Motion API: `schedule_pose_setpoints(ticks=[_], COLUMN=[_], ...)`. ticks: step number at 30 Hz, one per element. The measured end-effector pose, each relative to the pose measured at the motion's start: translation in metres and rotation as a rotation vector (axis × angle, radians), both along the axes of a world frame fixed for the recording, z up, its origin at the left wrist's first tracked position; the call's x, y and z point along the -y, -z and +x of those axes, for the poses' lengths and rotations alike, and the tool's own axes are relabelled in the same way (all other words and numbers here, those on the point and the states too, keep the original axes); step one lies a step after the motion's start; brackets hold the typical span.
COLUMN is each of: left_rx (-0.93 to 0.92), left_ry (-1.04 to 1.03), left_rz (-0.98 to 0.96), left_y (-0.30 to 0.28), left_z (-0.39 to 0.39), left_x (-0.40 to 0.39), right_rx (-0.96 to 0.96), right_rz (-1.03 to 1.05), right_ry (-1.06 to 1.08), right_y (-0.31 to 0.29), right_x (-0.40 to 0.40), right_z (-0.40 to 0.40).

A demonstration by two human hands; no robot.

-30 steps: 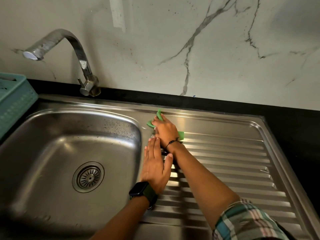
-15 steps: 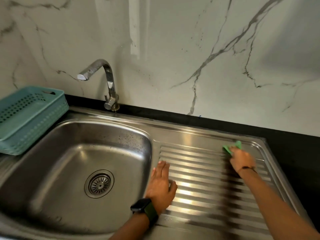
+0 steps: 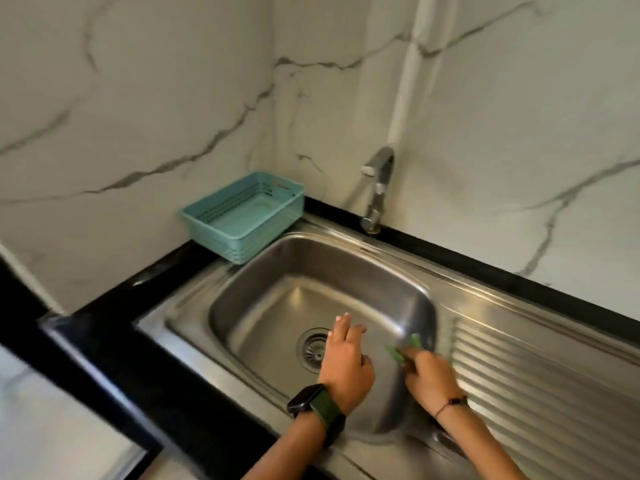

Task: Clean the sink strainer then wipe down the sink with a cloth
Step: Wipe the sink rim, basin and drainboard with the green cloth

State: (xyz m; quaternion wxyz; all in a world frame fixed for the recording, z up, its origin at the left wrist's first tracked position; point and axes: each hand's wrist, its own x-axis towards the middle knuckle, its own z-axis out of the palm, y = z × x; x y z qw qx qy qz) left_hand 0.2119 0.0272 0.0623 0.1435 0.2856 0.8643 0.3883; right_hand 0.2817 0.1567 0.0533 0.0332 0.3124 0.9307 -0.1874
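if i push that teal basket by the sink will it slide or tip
The basket would probably slide: it looks like thin slotted plastic with nothing in it, so likely light. It is low and wide, so tipping seems unlikely. One corner seems to overhang the sink rim, so a push that way might drop it in.

Teal basket [image 3: 242,216] on black counter [image 3: 114,344]; tap [image 3: 377,188] behind.
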Motion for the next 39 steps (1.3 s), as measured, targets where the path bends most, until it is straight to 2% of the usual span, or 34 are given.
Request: schedule_pose_setpoints(ticks=[2, 4, 6, 8, 10, 14, 16, 19, 24, 27, 30, 34, 39], left_rx=[0.025, 0.094, 0.242, 0.479, 0.616, 0.534, 0.527, 0.575, 0.618, 0.428, 0.299, 0.34, 0.319], left_ry=[-0.086, -0.231, -0.368, -0.431, -0.418, -0.473, -0.52, -0.493, -0.439, -0.503, -0.516, -0.473, -0.453], left_rz=[0.016, 0.083, 0.18, 0.348, 0.505, 0.648, 0.726, 0.815, 0.85, 0.754, 0.633, 0.494, 0.308], left_y=[-0.006, -0.014, -0.027, -0.041, -0.055, -0.082, -0.097, -0.117, -0.13, -0.124, -0.114, -0.106, -0.089], left_z=[-0.027, -0.053, -0.076, -0.098, -0.12, -0.164, -0.187, -0.223, -0.276, -0.305, -0.329, -0.348, -0.352], left_x=[0.029, 0.056, 0.078, 0.098, 0.111, 0.124, 0.129, 0.134, 0.13, 0.129, 0.128, 0.127, 0.122], right_rx=[-0.181, -0.305, -0.398, -0.449, -0.449, -0.474, -0.523, -0.565, -0.454, -0.496, -0.435, -0.34, -0.281], right_rz=[-0.402, -0.689, -0.838, -0.888, -0.868, -0.784, -0.747, -0.823, -0.94, -0.927, -0.761, -0.371, -0.168], right_ry=[-0.027, -0.01, -0.04, -0.161, -0.319, -0.564, -0.542, -0.346, -0.224, -0.162, -0.16, -0.213, -0.276], right_y=[-0.007, -0.021, -0.037, -0.054, -0.07, -0.095, -0.105, -0.117, -0.128, -0.136, -0.135, -0.128, -0.118], right_x=[0.037, 0.074, 0.1, 0.121, 0.133, 0.144, 0.142, 0.13, 0.115, 0.11, 0.106, 0.11, 0.114], right_z=[-0.042, -0.081, -0.114, -0.141, -0.162, -0.198, -0.217, -0.249, -0.301, -0.33, -0.359, -0.393, -0.425])
